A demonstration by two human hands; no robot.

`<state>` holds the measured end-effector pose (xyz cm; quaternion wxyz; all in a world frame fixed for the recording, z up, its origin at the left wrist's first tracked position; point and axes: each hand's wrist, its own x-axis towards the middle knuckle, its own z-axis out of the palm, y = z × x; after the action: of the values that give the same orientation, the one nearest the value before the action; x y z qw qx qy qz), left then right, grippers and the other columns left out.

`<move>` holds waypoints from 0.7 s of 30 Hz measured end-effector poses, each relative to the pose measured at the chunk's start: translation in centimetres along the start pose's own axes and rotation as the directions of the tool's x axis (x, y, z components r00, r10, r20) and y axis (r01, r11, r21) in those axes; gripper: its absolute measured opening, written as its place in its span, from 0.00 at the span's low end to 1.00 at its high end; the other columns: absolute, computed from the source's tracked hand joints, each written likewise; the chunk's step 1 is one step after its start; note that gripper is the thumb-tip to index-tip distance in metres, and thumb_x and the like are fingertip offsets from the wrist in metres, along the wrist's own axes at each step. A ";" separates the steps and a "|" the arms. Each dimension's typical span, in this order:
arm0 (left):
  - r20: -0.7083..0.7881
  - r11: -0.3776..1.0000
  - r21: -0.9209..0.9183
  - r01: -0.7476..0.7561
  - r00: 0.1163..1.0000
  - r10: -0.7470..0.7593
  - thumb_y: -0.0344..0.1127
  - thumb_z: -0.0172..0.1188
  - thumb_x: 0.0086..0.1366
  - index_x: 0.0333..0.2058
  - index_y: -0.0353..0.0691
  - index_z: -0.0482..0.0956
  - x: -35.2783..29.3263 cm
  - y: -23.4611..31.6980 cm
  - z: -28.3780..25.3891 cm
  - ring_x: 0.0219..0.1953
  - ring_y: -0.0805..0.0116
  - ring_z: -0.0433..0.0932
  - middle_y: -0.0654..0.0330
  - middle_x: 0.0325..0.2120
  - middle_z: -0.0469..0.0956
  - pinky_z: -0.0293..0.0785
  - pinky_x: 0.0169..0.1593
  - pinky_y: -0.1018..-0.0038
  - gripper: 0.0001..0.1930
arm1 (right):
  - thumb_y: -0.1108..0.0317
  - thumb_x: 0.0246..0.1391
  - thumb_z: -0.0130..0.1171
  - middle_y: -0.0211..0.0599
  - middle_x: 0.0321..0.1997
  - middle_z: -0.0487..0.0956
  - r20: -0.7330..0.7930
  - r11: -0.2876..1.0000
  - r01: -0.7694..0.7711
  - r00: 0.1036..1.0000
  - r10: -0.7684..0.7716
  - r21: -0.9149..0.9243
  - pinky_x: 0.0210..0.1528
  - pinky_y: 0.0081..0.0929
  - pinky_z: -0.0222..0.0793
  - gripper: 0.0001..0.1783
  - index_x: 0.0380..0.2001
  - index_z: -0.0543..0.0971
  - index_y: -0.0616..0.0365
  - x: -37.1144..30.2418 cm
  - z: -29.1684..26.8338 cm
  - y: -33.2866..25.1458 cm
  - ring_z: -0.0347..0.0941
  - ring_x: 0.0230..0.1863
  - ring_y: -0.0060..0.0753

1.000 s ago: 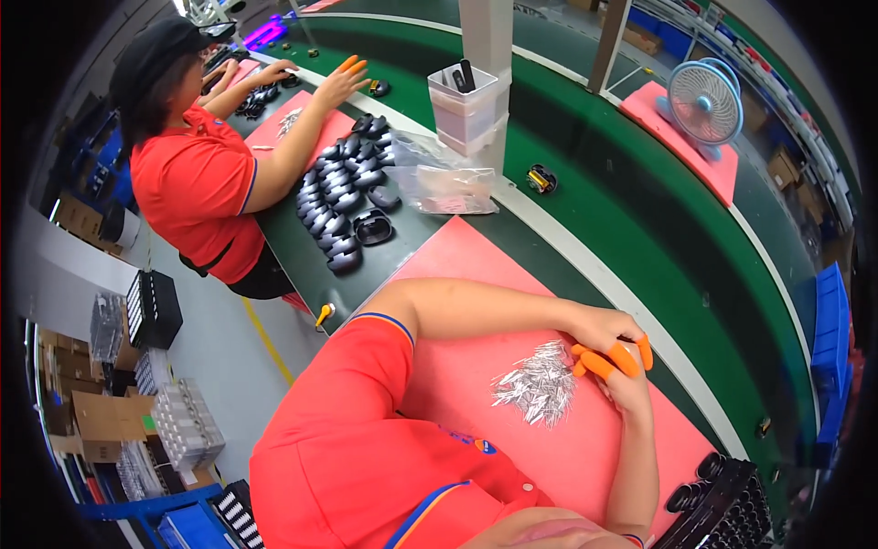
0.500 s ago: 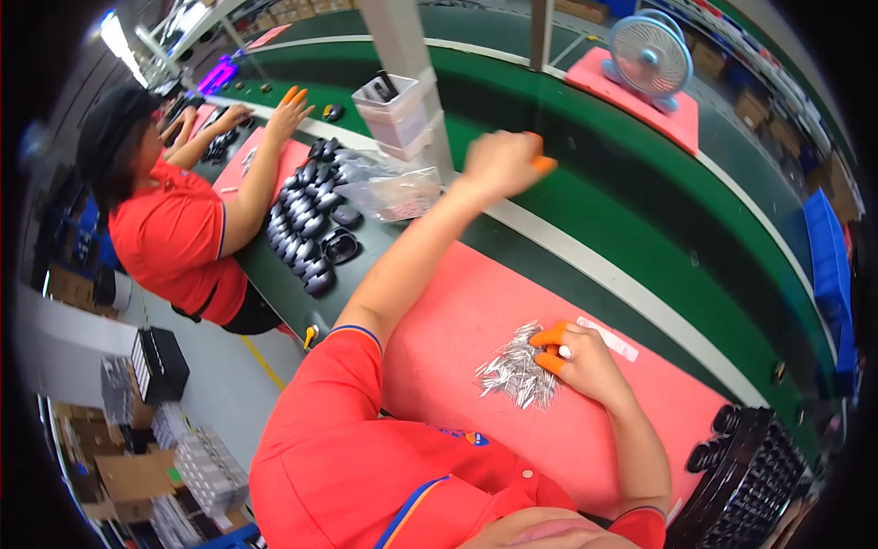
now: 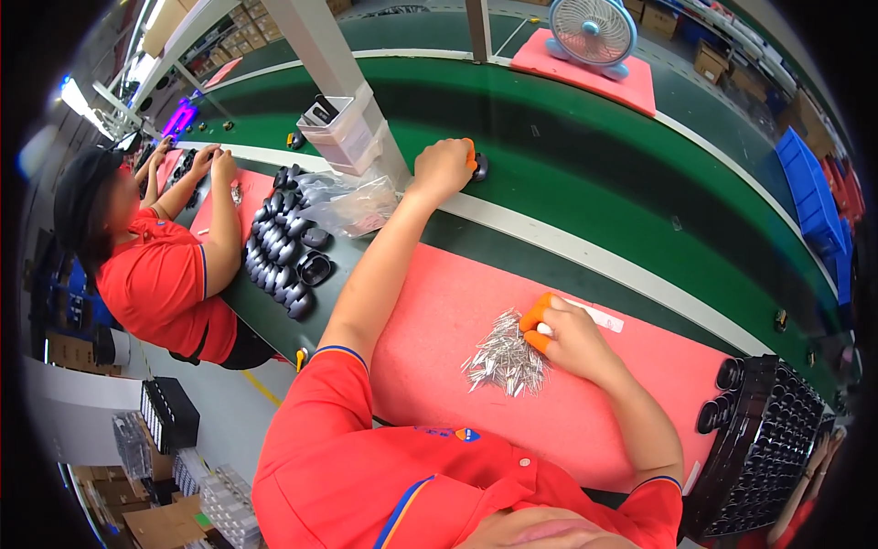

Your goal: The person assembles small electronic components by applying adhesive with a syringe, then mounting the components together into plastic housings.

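We are holding our left arm (image 3: 382,265) nearly straight out, the back of our left hand (image 3: 443,168) facing up and its fingers curling at a small, dark, rounded casing (image 3: 481,166) on the smooth green conveyor belt (image 3: 585,188); we cannot tell whether they are clamping it. Our right elbow is bending, and our right hand (image 3: 576,343) is hovering low beside a pile of thin silver metal pins (image 3: 506,359), which is lying on the flat pink foam mat (image 3: 430,320). Two orange-covered fingers are standing apart, a small white piece (image 3: 545,328) showing between them, its grip unclear.
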<state>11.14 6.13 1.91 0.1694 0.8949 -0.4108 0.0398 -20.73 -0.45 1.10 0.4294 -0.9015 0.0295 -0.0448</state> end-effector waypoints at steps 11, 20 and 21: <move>0.120 0.948 -0.319 -0.005 0.992 0.045 0.34 0.66 0.53 0.31 0.38 0.78 1.0 -0.4 0.9 0.32 0.55 0.79 0.53 0.29 0.80 0.73 0.36 0.65 0.09 | 0.72 0.46 0.64 0.40 0.35 0.75 0.029 0.995 0.037 0.999 -0.035 -0.096 0.37 0.35 0.71 0.09 0.34 0.82 0.56 0.0 0.5 0.6 0.75 0.35 0.43; 0.111 0.870 -0.444 -0.215 0.950 0.291 0.26 0.65 0.56 0.46 0.35 0.79 0.8 -0.1 0.5 0.36 0.61 0.78 0.53 0.33 0.79 0.74 0.43 0.71 0.16 | 0.70 0.50 0.61 0.44 0.35 0.75 -0.069 0.992 0.024 0.997 -0.033 -0.124 0.38 0.42 0.71 0.07 0.35 0.80 0.57 -0.1 -0.2 0.7 0.75 0.37 0.49; 0.114 0.867 -0.449 -0.216 0.949 0.295 0.26 0.65 0.56 0.46 0.35 0.79 0.8 -0.4 0.6 0.36 0.61 0.78 0.53 0.33 0.79 0.74 0.43 0.71 0.16 | 0.71 0.50 0.61 0.45 0.35 0.75 -0.056 0.994 0.034 0.998 -0.040 -0.106 0.38 0.42 0.71 0.08 0.36 0.79 0.57 0.1 -0.3 0.5 0.75 0.37 0.50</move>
<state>11.90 5.58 1.39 0.3186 0.7727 -0.5378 -0.1100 -20.71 -1.00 0.88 0.3794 -0.9216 0.0275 -0.0775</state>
